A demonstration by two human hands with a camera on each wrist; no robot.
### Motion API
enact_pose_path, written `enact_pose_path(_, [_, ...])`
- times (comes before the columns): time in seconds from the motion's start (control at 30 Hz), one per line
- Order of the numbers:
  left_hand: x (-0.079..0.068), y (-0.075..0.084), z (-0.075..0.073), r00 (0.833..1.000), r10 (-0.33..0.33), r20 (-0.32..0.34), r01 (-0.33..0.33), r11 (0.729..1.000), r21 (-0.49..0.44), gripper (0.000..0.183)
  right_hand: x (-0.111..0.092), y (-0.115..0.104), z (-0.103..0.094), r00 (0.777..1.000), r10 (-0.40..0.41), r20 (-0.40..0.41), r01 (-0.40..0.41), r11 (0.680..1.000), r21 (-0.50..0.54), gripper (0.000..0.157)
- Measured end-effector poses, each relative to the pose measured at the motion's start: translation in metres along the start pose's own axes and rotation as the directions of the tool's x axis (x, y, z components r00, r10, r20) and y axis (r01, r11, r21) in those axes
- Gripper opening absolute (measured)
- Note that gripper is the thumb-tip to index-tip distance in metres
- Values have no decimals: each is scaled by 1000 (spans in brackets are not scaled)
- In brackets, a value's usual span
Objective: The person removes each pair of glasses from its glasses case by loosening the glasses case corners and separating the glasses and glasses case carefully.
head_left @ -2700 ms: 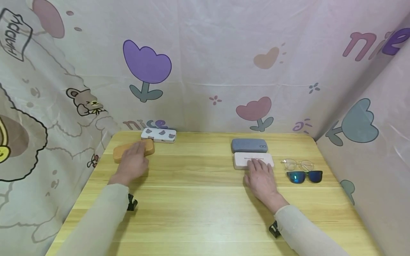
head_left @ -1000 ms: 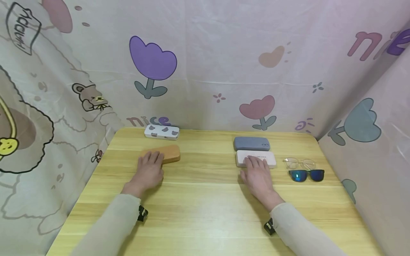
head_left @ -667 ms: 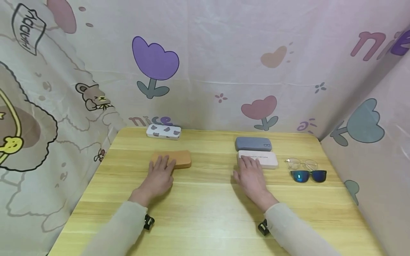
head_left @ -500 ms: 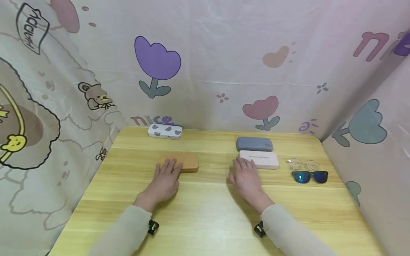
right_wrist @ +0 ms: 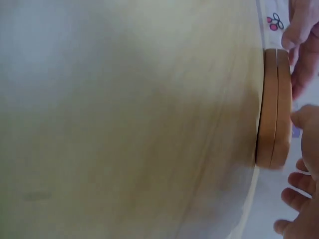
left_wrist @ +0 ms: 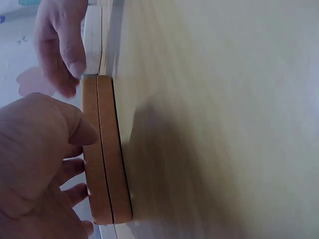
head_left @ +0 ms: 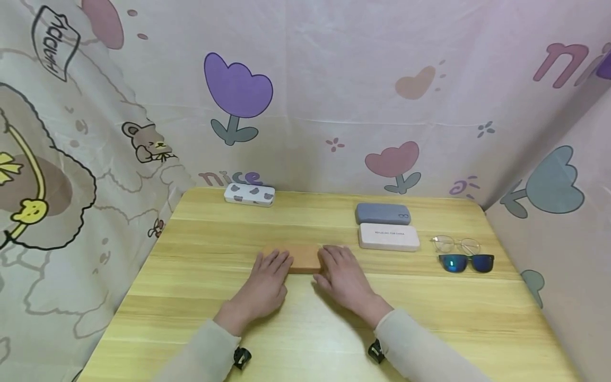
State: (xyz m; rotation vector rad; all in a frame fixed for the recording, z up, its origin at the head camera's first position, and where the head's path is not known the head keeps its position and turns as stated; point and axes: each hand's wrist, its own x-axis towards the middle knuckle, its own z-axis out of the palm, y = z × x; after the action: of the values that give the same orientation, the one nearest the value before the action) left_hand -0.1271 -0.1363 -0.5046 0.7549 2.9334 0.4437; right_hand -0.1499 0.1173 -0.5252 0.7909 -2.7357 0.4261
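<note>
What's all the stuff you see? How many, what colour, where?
Table: 1, yellowish, below
Orange case: 1, orange, mid-table
Patterned case: 1, white with grey, back left
Blue-grey case: 1, blue-grey, back right
Lettered case: 1, whitish, in front of that
Clear glasses: 1 pair, thin pale frame, far right
Sunglasses: 1 pair, blue lenses, in front of those
Printed cloth: count unclear, whitish, behind and beside the table
Left hand: 1, bare, on orange case
Right hand: 1, bare, at its right end
Sleeves: 2, beige, front
Wrist devices: 2, black, one per wrist
</note>
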Motion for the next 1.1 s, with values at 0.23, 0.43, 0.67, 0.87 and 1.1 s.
enact_pose_path(0.23, [-6, 14, 7, 991, 116, -63, -115, 993, 26, 51, -4, -5, 3, 995, -48, 88, 48, 999, 8, 80])
enact_pose_path(0.43, [-7, 18, 11, 972, 176, -153, -169, 984, 60, 44, -11, -5, 4, 995, -78, 66, 80, 997, -22, 72])
enact_pose_path(0.67, [-8, 10, 10, 975, 87, -206, -79, 996, 43, 65, -17, -4, 2, 993, -102, 60, 105, 994, -41, 72])
enact_pose_path(0.87, [-8, -9, 10, 988, -19, -151, 14, 999, -33, 93, -19, -2, 0, 990, -136, 45, 139, 988, -66, 72])
enact_pose_path(1.1, [-2, -26, 8, 996, -85, -34, 81, 991, -110, 86, -19, 0, 0, 984, -173, 31, 175, 979, -107, 70])
